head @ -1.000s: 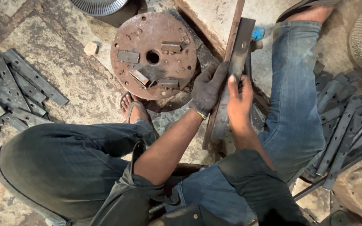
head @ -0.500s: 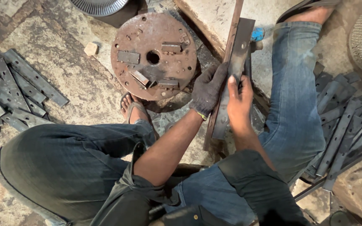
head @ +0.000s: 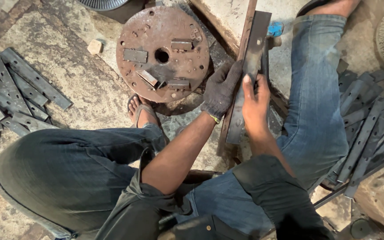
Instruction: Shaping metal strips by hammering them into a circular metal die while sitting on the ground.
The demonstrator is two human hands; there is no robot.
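Note:
A long flat dark metal bar [head: 257,40] lies lengthwise between my legs, running from near my knee up toward a concrete block. My left hand [head: 221,91], in a dark knitted glove, grips the bar's left edge. My right hand [head: 255,104], bare, rests on top of the bar with the fingers pressed against it. A rusty angle iron [head: 244,42] runs alongside the bar on its left.
A rusty round steel plate [head: 163,53] with a centre hole and small welded blocks lies left of my hands. Several flat perforated metal strips are piled at the left [head: 10,95] and at the right [head: 370,124]. My sandalled foot [head: 141,111] is below the plate.
Both hands stay on the bar; they have shifted only very slightly, and the bar's position is the same.

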